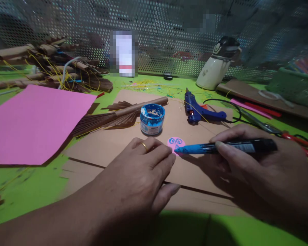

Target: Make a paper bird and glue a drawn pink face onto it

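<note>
A small pink paper circle [173, 141] lies on brown cardboard, with two blue rings and a small blue shape drawn on it. My left hand [143, 167], a gold ring on one finger, lies palm down with its fingertips at the circle's lower left edge and its thumb apart. My right hand [251, 164] grips a black marker [236, 147] whose blue-coated end [192, 149] touches the circle or hovers just over it; I cannot tell which. Just behind my left hand stands an open paint jar [152, 122], smeared blue and white inside.
Behind the circle lies a blue glue gun [202, 111] with a black cord. Pink paper [41, 126] and folded brown paper fans [110, 118] lie left, scissors [295, 138] right. A flask [213, 70] and a green basket [295, 85] stand near the perforated metal wall [159, 41].
</note>
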Demonstrator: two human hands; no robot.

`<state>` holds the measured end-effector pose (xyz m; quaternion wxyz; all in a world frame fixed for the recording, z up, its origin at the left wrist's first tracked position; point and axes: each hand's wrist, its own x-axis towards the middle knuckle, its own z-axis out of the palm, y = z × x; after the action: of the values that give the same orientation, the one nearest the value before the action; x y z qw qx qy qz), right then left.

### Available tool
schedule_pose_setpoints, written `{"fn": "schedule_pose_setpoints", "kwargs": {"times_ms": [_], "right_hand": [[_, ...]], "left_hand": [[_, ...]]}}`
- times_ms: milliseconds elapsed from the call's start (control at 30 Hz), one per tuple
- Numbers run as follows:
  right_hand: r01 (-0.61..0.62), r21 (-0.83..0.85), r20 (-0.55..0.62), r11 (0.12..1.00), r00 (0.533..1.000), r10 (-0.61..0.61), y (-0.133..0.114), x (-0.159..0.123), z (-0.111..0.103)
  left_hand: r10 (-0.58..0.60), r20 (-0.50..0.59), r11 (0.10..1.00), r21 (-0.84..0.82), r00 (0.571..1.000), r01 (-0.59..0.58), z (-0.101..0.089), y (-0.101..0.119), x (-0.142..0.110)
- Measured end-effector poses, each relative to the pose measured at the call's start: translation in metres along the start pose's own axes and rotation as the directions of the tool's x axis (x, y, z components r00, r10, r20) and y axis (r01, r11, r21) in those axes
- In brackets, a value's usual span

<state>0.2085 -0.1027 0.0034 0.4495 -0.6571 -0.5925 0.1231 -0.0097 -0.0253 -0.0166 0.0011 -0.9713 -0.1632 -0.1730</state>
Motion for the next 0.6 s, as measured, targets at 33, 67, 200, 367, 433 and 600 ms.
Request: {"fn": "schedule_pose_setpoints", "kwargs": {"times_ms": [33, 67, 200, 367, 433, 600], "right_hand": [[-0.009, 0.024, 0.01, 1.0, 1.0, 0.009, 0.0, -0.0002, 0.0004], [-0.021, 0.052, 0.016, 0.998, 1.0, 0.021, 0.0001, -0.0006, 0.0008], [-0.08, 0.094, 0.045, 0.992, 0.996, 0.076, 0.0021, -0.003, -0.0001], [-0.083, 0.079, 0.052, 0.993, 0.996, 0.079, 0.0066, -0.0047, -0.0057], [-0.084, 0.075, 0.044, 0.994, 0.996, 0.081, 0.0072, -0.005, -0.0075], [-0.091, 0.105, 0.034, 0.99, 0.996, 0.088, 0.0064, -0.005, -0.0082]], "left_hand": [[0.0, 0.0, 1.0, -0.001, 1.0, 0.0, -0.0001, 0.0002, 0.0], [-0.001, -0.001, 1.0, -0.001, 1.0, 0.001, -0.0002, 0.0003, -0.0001], [0.006, -0.013, 1.0, -0.004, 1.0, -0.006, -0.0002, 0.0002, -0.0007], [-0.006, -0.008, 1.0, -0.02, 1.0, 0.006, -0.0008, 0.0, -0.0007], [-0.01, -0.005, 1.0, -0.024, 1.0, 0.01, -0.0013, 0.0003, -0.0002], [-0.004, -0.018, 1.0, -0.009, 1.0, 0.004, -0.0009, 0.0003, 0.001]]}}
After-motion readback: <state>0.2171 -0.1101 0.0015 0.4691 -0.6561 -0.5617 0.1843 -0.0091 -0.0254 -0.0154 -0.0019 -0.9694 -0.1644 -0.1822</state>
